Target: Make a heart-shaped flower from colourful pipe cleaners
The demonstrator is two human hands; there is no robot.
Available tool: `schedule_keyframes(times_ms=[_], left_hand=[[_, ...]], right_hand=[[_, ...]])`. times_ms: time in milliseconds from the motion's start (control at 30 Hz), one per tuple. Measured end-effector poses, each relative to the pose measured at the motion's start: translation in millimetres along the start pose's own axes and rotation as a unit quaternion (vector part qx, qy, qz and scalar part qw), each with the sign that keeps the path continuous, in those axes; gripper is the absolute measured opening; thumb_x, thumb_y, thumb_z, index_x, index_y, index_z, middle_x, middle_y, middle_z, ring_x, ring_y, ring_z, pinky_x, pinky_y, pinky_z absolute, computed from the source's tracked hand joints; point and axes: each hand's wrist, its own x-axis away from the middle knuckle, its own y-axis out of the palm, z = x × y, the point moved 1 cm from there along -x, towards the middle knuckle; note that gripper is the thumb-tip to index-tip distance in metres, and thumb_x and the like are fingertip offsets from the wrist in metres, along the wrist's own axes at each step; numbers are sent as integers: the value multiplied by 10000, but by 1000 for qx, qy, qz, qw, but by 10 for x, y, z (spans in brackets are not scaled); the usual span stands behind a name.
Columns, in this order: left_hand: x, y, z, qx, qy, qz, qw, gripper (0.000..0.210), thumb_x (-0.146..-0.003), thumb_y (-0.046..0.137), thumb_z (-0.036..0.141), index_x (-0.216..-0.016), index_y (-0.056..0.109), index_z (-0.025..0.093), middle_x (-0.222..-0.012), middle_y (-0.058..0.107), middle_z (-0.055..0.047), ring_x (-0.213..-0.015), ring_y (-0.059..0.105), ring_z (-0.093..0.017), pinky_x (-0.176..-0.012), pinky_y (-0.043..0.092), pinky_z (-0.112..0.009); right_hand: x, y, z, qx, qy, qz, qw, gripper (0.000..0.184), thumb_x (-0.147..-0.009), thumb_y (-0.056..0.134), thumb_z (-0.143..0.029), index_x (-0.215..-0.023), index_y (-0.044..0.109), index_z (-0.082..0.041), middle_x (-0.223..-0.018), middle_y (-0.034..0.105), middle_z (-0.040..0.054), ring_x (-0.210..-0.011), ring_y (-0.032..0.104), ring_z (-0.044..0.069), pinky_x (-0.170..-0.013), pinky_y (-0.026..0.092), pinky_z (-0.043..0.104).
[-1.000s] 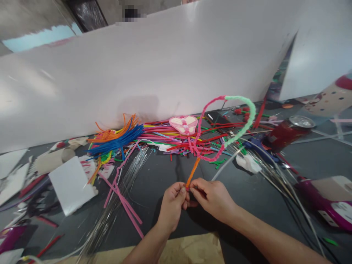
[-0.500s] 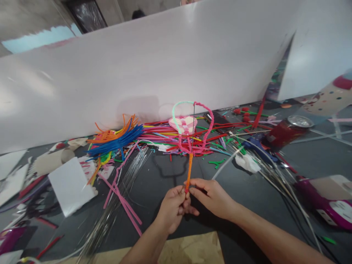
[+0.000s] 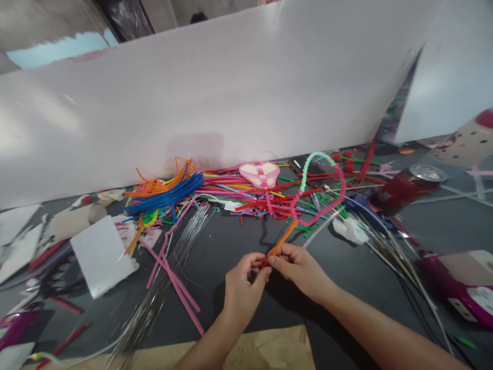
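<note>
A looped pipe-cleaner piece point(image 3: 342, 186) tilts up and to the right from my hands; its loop is pink and mint green, its straight stem orange with a red lower end. Around the orange stem, near its lower part, the fingers of my right hand point(image 3: 302, 270) are closed. My left hand point(image 3: 244, 285) pinches the red end of the stem, fingertips almost touching the right hand's. Behind the loop lies a pile of colored pipe cleaners point(image 3: 227, 187), with a pink and cream heart-shaped piece point(image 3: 259, 175) on top.
Blue pipe cleaners point(image 3: 165, 198) and thin metal wires point(image 3: 169, 277) lie on the left, near a white card point(image 3: 102, 257). A drink can point(image 3: 408, 187) and a purple glue gun point(image 3: 458, 282) stand or lie on the right. A white panel point(image 3: 231, 92) rises behind.
The looped piece has swung from upright to leaning right. My right hand has closed around the orange stem, while the left still pinches its red end.
</note>
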Motion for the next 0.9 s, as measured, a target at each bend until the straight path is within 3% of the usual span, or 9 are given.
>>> schedule_keyframes(times_ms=[167, 300, 367, 433, 533, 600, 733, 900], left_hand=[[15, -30, 16, -247, 188, 9, 950, 169, -850, 498, 206, -893, 658, 177, -806, 724, -52, -719, 664, -160, -692, 477, -246], [5, -26, 57, -329, 226, 9, 917, 231, -878, 437, 216, -846, 661, 169, -743, 716, -69, -648, 660, -177, -617, 463, -256], [3, -24, 79, -324, 199, 3, 925, 238, -872, 432, 221, -813, 656, 170, -679, 698, -61, -613, 649, -177, -590, 451, -257], [-4, -23, 93, -275, 137, -6, 952, 227, -863, 437, 234, -795, 643, 168, -617, 668, -40, -567, 630, -162, -564, 441, -246], [-22, -12, 86, -129, 23, -23, 991, 225, -853, 434, 268, -751, 607, 166, -561, 611, -1, -463, 567, -115, -489, 412, -213], [-36, 8, 62, -22, -34, -39, 998, 223, -835, 449, 291, -705, 578, 165, -530, 569, 22, -402, 503, -87, -446, 386, -199], [-45, 62, 1, 159, -120, -74, 977, 249, -789, 526, 348, -625, 522, 162, -447, 481, 62, -344, 385, -50, -455, 392, -199], [-26, 91, 16, 339, -224, -138, 904, 274, -730, 615, 380, -627, 494, 157, -381, 433, 89, -293, 285, -21, -471, 433, -225]], right_hand=[[12, 19, 0, 29, 3, 11, 1000, 319, -759, 586, -451, -652, 544, -153, -477, 375, -79, -448, 315, 58, -434, 242, 197], [7, 14, -9, 45, 0, 20, 999, 296, -765, 563, -422, -624, 516, -165, -472, 370, -80, -443, 312, 62, -433, 249, 201], [11, 12, -13, 66, -6, 19, 998, 271, -779, 544, -396, -636, 534, -167, -478, 384, -76, -444, 326, 69, -436, 263, 204], [22, 16, -24, 91, -26, 10, 995, 235, -800, 525, -356, -669, 569, -165, -517, 452, -58, -473, 391, 82, -466, 313, 206], [47, 26, -55, 134, -81, -2, 988, 185, -831, 500, -272, -716, 603, -170, -650, 591, -14, -612, 528, 114, -599, 400, 217], [62, 28, -76, 162, -112, -9, 980, 182, -848, 483, -235, -720, 599, -178, -705, 624, -3, -679, 564, 123, -663, 412, 220], [74, 14, -91, 182, -121, -31, 975, 171, -870, 458, -230, -776, 593, -183, -711, 615, -8, -658, 555, 120, -641, 415, 219], [49, -5, -57, 80, -94, -71, 990, 155, -863, 479, -254, -840, 604, -167, -745, 614, -1, -675, 545, 115, -643, 417, 218]])
